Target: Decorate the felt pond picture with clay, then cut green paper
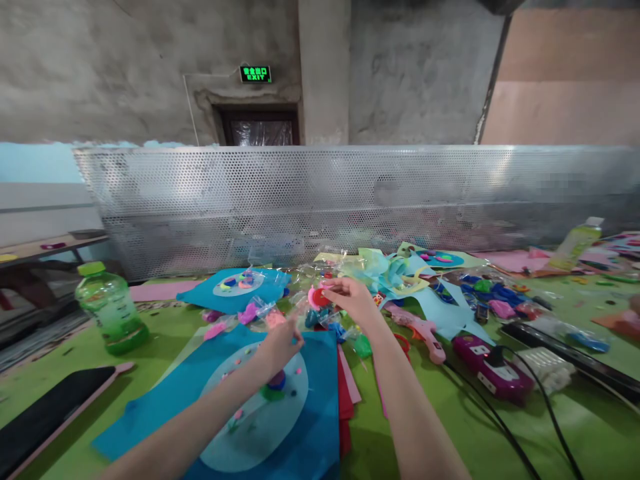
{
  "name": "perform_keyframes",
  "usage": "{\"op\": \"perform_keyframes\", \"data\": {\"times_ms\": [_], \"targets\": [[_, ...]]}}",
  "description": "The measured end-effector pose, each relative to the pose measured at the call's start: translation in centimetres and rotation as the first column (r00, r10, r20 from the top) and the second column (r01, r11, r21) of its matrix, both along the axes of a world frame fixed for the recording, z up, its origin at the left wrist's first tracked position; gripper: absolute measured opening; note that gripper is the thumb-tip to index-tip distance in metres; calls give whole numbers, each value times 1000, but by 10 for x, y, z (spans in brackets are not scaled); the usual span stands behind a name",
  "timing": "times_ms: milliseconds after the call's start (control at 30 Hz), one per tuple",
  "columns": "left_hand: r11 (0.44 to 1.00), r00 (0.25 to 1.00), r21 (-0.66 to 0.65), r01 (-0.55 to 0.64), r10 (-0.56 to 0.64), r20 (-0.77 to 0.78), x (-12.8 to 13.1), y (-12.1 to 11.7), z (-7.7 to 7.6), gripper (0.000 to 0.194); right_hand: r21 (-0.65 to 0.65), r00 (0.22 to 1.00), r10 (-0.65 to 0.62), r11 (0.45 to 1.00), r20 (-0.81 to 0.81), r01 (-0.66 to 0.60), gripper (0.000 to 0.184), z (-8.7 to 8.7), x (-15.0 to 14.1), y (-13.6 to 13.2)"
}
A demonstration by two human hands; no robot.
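My right hand [353, 301] pinches a red round piece [320, 298] with a pink edge, above the pile of craft materials. Its exact kind is unclear. My left hand [280, 345] hovers over a blue paper sheet [320, 400], fingers curled together; anything inside them is hidden. On that sheet lies a pale blue paper oval [270, 433] dotted with small pink, green and purple clay-like bits, partly covered by my left forearm. Just beyond my left hand are a salmon-pink lump [275, 319] and a purple lump [249, 313] in clear wrapping.
A green bottle [111, 310] and a black phone-like slab [55, 413] are at left. To the right lie a pink glue gun [417, 328], a purple power strip [493, 370] with cables, and blue paper scraps [445, 307]. A perforated metal panel [310, 200] stands behind the green-covered table.
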State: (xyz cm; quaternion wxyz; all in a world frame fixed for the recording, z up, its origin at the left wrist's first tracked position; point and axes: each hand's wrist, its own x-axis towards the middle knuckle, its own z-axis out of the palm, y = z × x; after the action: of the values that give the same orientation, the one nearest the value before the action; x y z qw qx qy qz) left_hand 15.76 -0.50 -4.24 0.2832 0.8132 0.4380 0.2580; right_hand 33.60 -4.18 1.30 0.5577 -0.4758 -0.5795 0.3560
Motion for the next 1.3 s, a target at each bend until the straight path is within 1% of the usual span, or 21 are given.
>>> {"op": "perform_keyframes", "data": {"times_ms": [67, 133, 200, 267, 367, 533, 633, 767, 867, 967, 1033, 1133, 1200, 1300], "targets": [[999, 994, -51, -11, 17, 112, -7, 0, 7, 33, 2, 1000, 7, 1000, 9, -7, 27, -2, 0, 2], [993, 970, -119, -15, 44, 239, -19, -1, 16, 43, 5, 1000, 17, 1000, 24, -17, 30, -5, -2, 4], [977, 932, -210, -18, 93, 351, -33, -5, 21, 56, -1, 999, 29, 1000, 45, -29, 31, -7, -7, 4], [951, 883, -309, -25, 166, 439, -47, -9, 24, 61, -21, 996, 54, 998, 70, -53, 30, -8, -13, 3], [902, 800, -430, -26, 276, 532, -65, -11, 22, 52, -57, 989, 116, 992, 96, -111, 28, -10, -25, 2], [831, 676, -555, 40, 386, 627, -80, -7, 14, 22, -122, 970, 207, 974, 127, -192, 23, -19, -46, 4], [784, 631, -614, 90, 432, 644, -80, -5, 11, 14, -146, 957, 252, 962, 141, -232, 24, -29, -54, 7], [726, 600, -674, 135, 481, 639, -76, -7, 7, 13, -181, 948, 274, 953, 164, -244, 25, -37, -57, 9], [726, 592, -665, 175, 462, 660, -74, -8, 3, 11, -203, 949, 252, 956, 188, -213, 24, -38, -55, 10], [739, 592, -642, 203, 430, 682, -74, -8, -2, 19, -218, 952, 222, 960, 211, -175, 23, -37, -53, 10], [752, 590, -625, 207, 414, 694, -75, -8, -3, 21, -225, 952, 212, 961, 222, -162, 23, -36, -53, 9], [777, 586, -597, 200, 394, 708, -76, -7, -3, 15, -226, 947, 217, 960, 235, -163, 24, -34, -56, 7], [791, 591, -583, 185, 384, 709, -76, -6, -3, 15, -223, 942, 230, 959, 243, -176, 25, -32, -57, 4], [807, 624, -575, 139, 379, 683, -73, -7, -3, 16, -220, 932, 260, 954, 253, -206, 26, -29, -59, 1]]}}
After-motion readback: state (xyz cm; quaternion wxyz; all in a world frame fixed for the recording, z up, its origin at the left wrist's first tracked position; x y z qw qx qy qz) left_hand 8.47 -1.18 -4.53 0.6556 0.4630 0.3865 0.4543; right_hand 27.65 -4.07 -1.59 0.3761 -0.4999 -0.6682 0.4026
